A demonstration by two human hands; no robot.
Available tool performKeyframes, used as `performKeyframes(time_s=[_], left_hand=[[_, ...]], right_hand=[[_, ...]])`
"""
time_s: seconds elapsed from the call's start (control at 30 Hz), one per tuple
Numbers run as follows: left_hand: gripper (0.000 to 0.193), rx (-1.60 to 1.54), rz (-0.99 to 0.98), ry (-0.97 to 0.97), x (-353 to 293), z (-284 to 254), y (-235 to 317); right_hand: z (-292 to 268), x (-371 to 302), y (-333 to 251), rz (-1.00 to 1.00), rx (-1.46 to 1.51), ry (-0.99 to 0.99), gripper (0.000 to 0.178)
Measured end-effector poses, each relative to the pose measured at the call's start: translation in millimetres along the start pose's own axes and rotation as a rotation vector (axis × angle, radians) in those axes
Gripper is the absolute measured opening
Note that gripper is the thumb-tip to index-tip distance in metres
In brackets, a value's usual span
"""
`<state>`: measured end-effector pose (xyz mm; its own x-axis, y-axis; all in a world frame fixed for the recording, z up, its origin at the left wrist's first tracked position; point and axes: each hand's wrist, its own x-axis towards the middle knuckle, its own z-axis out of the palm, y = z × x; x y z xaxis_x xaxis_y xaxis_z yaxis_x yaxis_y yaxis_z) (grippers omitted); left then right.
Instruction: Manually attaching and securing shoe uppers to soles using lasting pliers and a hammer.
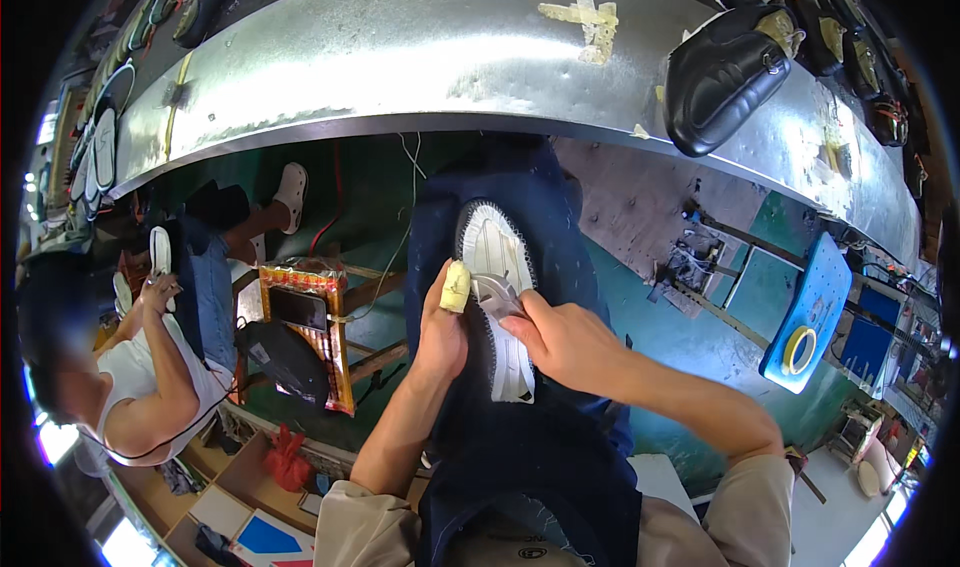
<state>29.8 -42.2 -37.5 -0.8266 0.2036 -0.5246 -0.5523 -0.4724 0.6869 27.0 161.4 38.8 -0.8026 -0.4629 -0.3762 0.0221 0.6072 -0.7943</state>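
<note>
An upturned shoe upper point(492, 229) lies lengthwise across my lap, its whitish underside facing up and a dark gathered edge around it. My left hand point(441, 329) is closed on the shoe's left side, the thumb wrapped in yellow tape and lying by its edge. In my right hand point(565, 342) I grip a metal tool that looks like pincers point(493, 289). Its curved head rests over the middle of the shoe, close to the taped thumb. My right fingers hide most of its handles.
Ahead runs a metal-topped bench point(400, 67) with a black shoe point(725, 82) near its edge and more shoes at both ends. A blue stool point(808, 307) bearing a tape roll point(799, 350) stands right. A seated co-worker point(150, 387) is left, beside a rack holding a phone point(298, 309).
</note>
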Motion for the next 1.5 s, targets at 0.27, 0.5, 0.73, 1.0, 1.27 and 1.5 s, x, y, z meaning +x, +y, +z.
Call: performKeyframes(time_s=[0.27,0.5,0.73,1.0,1.27,1.5], left_hand=[[0.052,0.246,0.124,0.334,8.6,14.3,-15.5],[0.067,0.528,0.320,-0.065,2.2,15.0,7.5],[0.093,0.944,0.169,0.070,2.1,28.8,-11.5],[0.067,-0.131,-0.066,0.115,-3.5,4.2,-25.1],[0.055,0.237,0.090,0.262,-1.6,-0.6,-53.5],[0.070,-0.274,-0.023,0.209,-31.2,13.6,7.1]], right_hand=[[31.3,-17.3,-10.1,0.292,0.661,0.022,0.030],[-47.0,7.2,-25.9,-0.407,-0.223,0.460,0.023],[-39.2,25.7,21.3,-0.319,-0.389,0.316,0.021],[-27.4,6.6,54.4,-0.022,0.330,0.452,0.024],[-127.0,118.2,-14.2,-0.336,-0.889,0.745,0.032],[-100.8,38.4,-31.3,-0.351,-0.210,0.268,0.041]])
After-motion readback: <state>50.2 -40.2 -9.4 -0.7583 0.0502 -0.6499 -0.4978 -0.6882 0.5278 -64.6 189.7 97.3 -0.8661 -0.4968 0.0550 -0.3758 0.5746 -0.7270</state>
